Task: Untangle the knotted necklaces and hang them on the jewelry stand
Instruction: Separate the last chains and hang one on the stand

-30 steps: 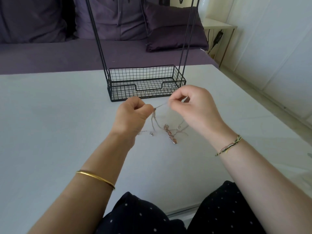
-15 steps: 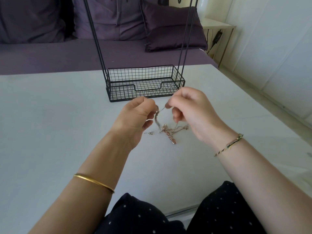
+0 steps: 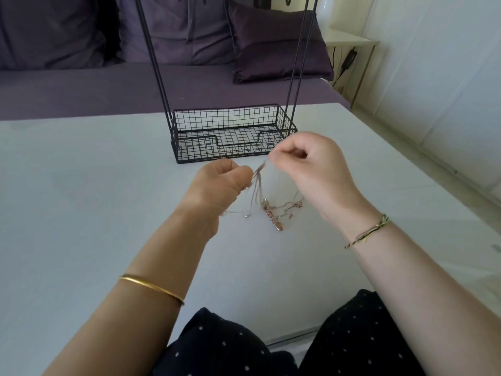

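A tangle of thin rose-gold and silver necklaces (image 3: 273, 213) lies partly on the white table (image 3: 81, 199), with several strands lifted above it. My left hand (image 3: 217, 185) pinches the strands at their raised left side. My right hand (image 3: 309, 166) pinches the same bundle a little higher and to the right. The chains blur where my fingers meet. Just behind my hands stands the black wire jewelry stand (image 3: 230, 134), its basket base on the table and its thin uprights rising out of view. Nothing hangs on the visible part of the stand.
A purple sofa with cushions (image 3: 271, 42) sits behind the table. A white side table (image 3: 349, 42) with a cable stands at the far right by the wall. My dotted dark clothing (image 3: 230, 348) shows at the near table edge.
Both hands have lifted slightly and my right hand has moved up and right, drawing the pinched strands higher off the table. The pendants still rest on the surface.
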Tool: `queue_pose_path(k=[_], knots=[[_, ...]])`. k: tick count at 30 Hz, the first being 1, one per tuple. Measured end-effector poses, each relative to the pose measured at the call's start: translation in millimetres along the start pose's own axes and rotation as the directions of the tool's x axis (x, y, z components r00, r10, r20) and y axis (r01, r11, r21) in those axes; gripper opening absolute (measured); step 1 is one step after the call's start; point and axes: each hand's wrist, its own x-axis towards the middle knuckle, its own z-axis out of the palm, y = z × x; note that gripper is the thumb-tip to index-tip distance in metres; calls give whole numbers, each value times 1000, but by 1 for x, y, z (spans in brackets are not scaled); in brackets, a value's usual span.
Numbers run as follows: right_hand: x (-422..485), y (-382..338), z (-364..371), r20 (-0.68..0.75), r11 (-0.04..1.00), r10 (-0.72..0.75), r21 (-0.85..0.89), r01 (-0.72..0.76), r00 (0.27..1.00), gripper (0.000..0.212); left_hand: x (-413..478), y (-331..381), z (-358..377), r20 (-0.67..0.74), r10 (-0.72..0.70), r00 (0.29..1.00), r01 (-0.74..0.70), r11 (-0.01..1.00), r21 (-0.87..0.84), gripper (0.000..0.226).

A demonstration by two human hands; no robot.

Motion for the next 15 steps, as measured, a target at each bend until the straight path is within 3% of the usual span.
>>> queue_pose_path(k=[4, 12, 15], knots=[[0, -3, -1, -23, 1000, -14, 21, 15, 1000, 8, 0, -1, 1, 1, -15, 1000, 15, 1000, 26, 8], [0, -9, 3, -20, 1000, -14, -17, 14, 1000, 9, 4, 1, 1, 8, -22, 1000, 23, 998, -58, 29], [-2, -9, 7, 98, 994, 13, -105, -3, 995, 12, 2, 4, 2, 41, -26, 999, 32, 989, -144, 36]])
